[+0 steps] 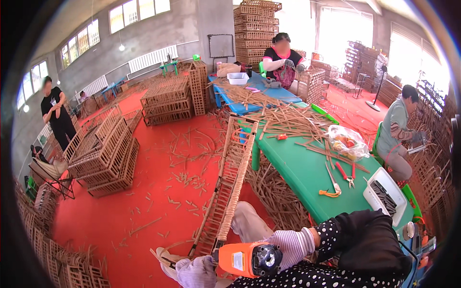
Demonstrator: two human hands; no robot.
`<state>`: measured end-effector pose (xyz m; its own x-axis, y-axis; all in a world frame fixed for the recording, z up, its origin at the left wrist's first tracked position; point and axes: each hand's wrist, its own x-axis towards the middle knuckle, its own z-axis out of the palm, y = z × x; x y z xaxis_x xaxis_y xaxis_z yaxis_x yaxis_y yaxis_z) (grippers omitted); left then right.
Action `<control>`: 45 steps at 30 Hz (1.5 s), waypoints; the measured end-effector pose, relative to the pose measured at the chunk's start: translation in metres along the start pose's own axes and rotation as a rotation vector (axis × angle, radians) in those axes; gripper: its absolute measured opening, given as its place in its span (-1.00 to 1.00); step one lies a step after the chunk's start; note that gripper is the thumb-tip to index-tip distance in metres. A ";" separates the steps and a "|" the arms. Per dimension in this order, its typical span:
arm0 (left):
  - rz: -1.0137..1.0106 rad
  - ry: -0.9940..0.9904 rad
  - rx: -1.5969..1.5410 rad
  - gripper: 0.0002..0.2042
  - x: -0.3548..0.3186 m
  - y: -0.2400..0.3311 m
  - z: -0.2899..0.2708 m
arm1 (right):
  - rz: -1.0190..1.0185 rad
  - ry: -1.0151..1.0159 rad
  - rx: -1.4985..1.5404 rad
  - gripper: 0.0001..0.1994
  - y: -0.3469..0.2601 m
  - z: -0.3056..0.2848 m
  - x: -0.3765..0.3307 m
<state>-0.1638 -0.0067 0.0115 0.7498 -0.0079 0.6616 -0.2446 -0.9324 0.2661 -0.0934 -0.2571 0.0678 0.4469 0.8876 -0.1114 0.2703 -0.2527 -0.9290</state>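
A long, narrow brown woven frame [225, 192] slants from the green table's near corner down to my lap, its edges wrapped in flat strips. My left hand [197, 272], in a lavender striped glove, is closed around the frame's lower end, where loose strip ends stick out. My right hand [288, 247], in a matching glove, is closed on an orange and black power tool [245, 259], held against that same end. The tool's body hides its tip and part of my right fingers.
On the green table [297, 177] lie loose strips [288, 120], red-handled pliers [346, 174], a hooked knife [332, 182], a plastic bag [348, 142] and a white tray [384, 197]. Stacked woven crates [103, 153] stand on the red floor. Two people work beyond the table; another stands left.
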 end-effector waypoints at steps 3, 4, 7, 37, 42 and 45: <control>0.000 -0.009 0.023 -0.95 0.006 0.001 -0.001 | 0.079 -0.061 -0.056 -0.39 0.005 -0.003 0.004; 0.011 0.008 0.037 -0.94 0.009 0.003 -0.003 | -0.008 -0.020 -0.025 -0.38 0.005 -0.002 0.005; 0.011 -0.079 0.028 -0.90 0.003 -0.014 0.008 | 0.043 -0.045 -0.023 -0.38 -0.002 -0.005 0.010; -0.030 -0.375 -0.099 -0.79 0.001 -0.052 0.012 | 0.160 0.025 -0.104 -0.62 -0.052 0.023 0.032; -0.034 -0.451 -0.057 -0.80 0.002 -0.050 0.008 | 0.163 0.040 -0.159 -0.64 -0.056 0.023 0.032; -0.004 -0.393 -0.110 -0.79 0.005 -0.050 0.010 | 0.173 0.070 -0.211 -0.66 -0.068 0.019 0.031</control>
<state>-0.1418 0.0362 -0.0050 0.9236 -0.1621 0.3474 -0.2896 -0.8888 0.3551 -0.1140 -0.2053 0.1210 0.5579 0.7972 -0.2307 0.3526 -0.4793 -0.8037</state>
